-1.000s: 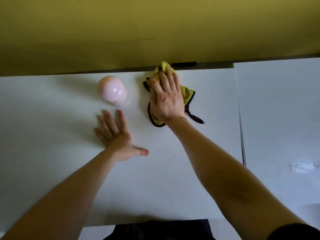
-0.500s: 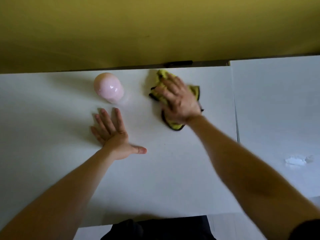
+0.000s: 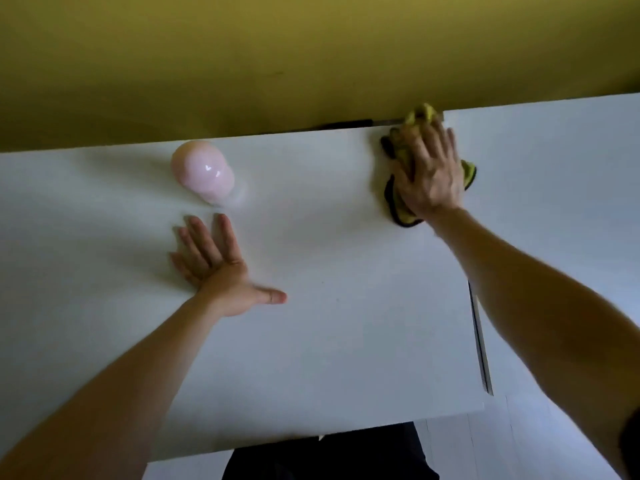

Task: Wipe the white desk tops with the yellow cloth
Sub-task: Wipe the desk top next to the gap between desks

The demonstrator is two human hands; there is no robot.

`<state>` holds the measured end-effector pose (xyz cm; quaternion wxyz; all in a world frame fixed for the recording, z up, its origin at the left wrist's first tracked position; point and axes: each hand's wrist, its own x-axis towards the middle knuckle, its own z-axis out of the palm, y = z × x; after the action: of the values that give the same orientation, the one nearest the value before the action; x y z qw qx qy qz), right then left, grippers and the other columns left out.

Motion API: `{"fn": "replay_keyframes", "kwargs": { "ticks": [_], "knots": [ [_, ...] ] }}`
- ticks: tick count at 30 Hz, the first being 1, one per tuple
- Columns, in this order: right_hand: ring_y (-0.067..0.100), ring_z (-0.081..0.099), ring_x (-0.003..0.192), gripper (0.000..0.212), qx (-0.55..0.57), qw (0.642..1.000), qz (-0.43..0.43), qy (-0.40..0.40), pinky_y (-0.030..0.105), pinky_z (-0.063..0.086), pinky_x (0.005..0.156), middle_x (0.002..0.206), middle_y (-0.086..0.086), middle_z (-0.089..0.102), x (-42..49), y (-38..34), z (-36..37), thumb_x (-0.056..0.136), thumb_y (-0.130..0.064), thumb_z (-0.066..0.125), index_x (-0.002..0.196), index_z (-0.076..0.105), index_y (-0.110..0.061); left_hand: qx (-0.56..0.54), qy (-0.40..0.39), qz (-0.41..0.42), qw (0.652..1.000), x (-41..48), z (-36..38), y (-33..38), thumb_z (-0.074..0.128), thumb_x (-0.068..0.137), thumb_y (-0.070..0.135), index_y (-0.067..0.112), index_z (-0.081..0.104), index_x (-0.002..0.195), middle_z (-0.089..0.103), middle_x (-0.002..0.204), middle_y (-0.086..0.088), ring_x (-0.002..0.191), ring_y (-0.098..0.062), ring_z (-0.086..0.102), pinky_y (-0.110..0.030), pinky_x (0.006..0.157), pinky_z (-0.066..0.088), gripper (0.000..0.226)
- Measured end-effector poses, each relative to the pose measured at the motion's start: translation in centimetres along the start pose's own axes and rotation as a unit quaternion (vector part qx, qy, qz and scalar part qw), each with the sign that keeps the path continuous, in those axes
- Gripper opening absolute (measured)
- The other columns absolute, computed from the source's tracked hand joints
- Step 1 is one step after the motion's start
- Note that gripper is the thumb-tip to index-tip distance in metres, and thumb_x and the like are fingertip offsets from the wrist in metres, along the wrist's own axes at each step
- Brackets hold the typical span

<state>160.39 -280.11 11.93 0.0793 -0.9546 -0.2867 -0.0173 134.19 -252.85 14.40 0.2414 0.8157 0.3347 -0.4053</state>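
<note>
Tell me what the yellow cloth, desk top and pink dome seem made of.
Yellow cloth: soft fabric, likely microfibre, with a black-stitched edge; it bunches under the right hand.
White desk top: hard, smooth, matte board, likely laminate.
Pink dome: glossy, with sharp highlights; plastic or glazed ceramic, cannot tell which.

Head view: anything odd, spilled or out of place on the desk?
Nothing spilled or damaged. Only the yellow cloth, bunched under the right hand, pokes past the far edge of the white desk beside the gap.
</note>
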Motion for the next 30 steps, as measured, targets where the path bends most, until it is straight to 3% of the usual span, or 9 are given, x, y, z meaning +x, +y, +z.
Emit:
{"fn": "replay_keyframes", "kwargs": {
  "ticks": [3, 8, 11, 14, 16, 19, 24, 26, 30],
  "knots": [
    [0.046, 0.028, 0.16, 0.061, 0.025, 0.989, 0.141, 0.047, 0.062, 0.022, 0.129, 0.165, 0.025, 0.043, -3.2, -4.9, 1.0, 0.1, -0.033, 0.059, 0.156, 0.052, -0.009, 0.0, 0.011, -0.006, 1.0, 0.1, 0.2, 0.0, 0.089, 0.042, 0.09, 0.026, -0.055, 0.149, -0.066, 0.147, -0.024, 0.141, -0.045, -0.06, -0.072, 0.122, -0.023, 0.19],
    [0.038, 0.027, 0.163, 0.057, 0.073, 0.949, -0.302, -0.061, 0.058, 0.02, 0.133, 0.17, 0.019, 0.039, -12.9, -8.5, 0.6, 0.099, -0.03, 0.064, 0.155, 0.059, -0.019, 0.01, 0.023, -0.007, 1.0, 0.2, 0.0, 0.0, 0.088, 0.038, 0.092, 0.027, -0.057, 0.147, -0.065, 0.149, -0.024, 0.142, -0.045, -0.059, -0.072, 0.122, -0.023, 0.193],
    [0.042, 0.036, 0.156, 0.058, 0.021, 0.998, -0.051, 0.031, 0.06, 0.022, 0.132, 0.165, 0.021, 0.046, -3.6, 1.2, 0.1, 0.1, -0.033, 0.057, 0.157, 0.05, -0.021, 0.018, 0.023, 0.001, 1.0, 0.5, 0.4, -0.2, 0.088, 0.041, 0.092, 0.026, -0.057, 0.147, -0.066, 0.147, -0.025, 0.14, -0.046, -0.06, -0.072, 0.122, -0.024, 0.191],
    [0.046, 0.029, 0.16, 0.064, 0.033, 0.987, 0.153, 0.036, 0.063, 0.021, 0.13, 0.165, 0.023, 0.044, -3.6, -1.0, 0.3, 0.099, -0.037, 0.058, 0.157, 0.05, -0.011, 0.021, 0.031, -0.006, 0.999, 0.5, 0.4, -0.2, 0.087, 0.039, 0.093, 0.026, -0.057, 0.146, -0.066, 0.147, -0.026, 0.14, -0.046, -0.06, -0.073, 0.122, -0.022, 0.192],
    [0.045, 0.026, 0.162, 0.066, 0.088, 0.995, -0.044, -0.019, 0.063, 0.021, 0.13, 0.167, 0.023, 0.042, -11.2, -8.3, 1.1, 0.094, -0.031, 0.067, 0.156, 0.055, -0.013, 0.029, 0.034, -0.01, 0.999, 0.2, 0.4, 0.0, 0.087, 0.037, 0.094, 0.026, -0.057, 0.146, -0.065, 0.148, -0.025, 0.141, -0.046, -0.059, -0.072, 0.122, -0.023, 0.193],
    [0.04, 0.025, 0.164, 0.065, 0.088, 0.916, -0.373, -0.118, 0.062, 0.025, 0.13, 0.171, 0.016, 0.04, -16.9, -9.8, 1.2, 0.093, -0.039, 0.073, 0.154, 0.06, -0.02, 0.012, 0.053, 0.004, 0.999, -0.3, 0.6, 0.0, 0.088, 0.037, 0.093, 0.027, -0.052, 0.152, -0.062, 0.151, -0.025, 0.143, -0.045, -0.058, -0.071, 0.122, -0.025, 0.193],
    [0.044, 0.029, 0.16, 0.065, 0.034, 0.999, 0.012, -0.007, 0.061, 0.022, 0.13, 0.164, 0.022, 0.046, -2.2, 1.3, -0.2, 0.099, -0.045, 0.059, 0.156, 0.053, -0.012, -0.029, 0.189, 0.081, 0.978, 0.3, 2.7, -2.1, 0.093, 0.042, 0.085, 0.032, -0.016, 0.171, -0.041, 0.171, -0.019, 0.157, -0.036, -0.043, -0.063, 0.127, -0.022, 0.178],
    [0.047, 0.029, 0.159, 0.065, 0.049, 0.997, 0.046, 0.024, 0.063, 0.021, 0.13, 0.164, 0.025, 0.045, -6.2, -2.6, 0.9, 0.097, -0.039, 0.063, 0.155, 0.055, -0.011, -0.031, 0.287, 0.127, 0.949, 0.0, 4.3, -3.1, 0.085, 0.045, 0.091, 0.024, 0.017, 0.173, -0.011, 0.18, -0.021, 0.167, -0.038, -0.018, -0.065, 0.131, -0.004, 0.16],
    [0.041, 0.016, 0.166, 0.072, 0.059, 0.903, -0.394, -0.162, 0.057, 0.013, 0.134, 0.174, 0.017, 0.032, -20.4, -8.5, 0.5, 0.092, -0.047, 0.069, 0.158, 0.053, -0.024, 0.028, 0.465, 0.247, 0.85, -3.8, 8.2, -2.6, 0.075, 0.097, 0.053, 0.01, 0.058, 0.153, 0.044, 0.164, -0.023, 0.152, -0.046, 0.044, -0.059, 0.122, 0.036, 0.073]
  ]
}}
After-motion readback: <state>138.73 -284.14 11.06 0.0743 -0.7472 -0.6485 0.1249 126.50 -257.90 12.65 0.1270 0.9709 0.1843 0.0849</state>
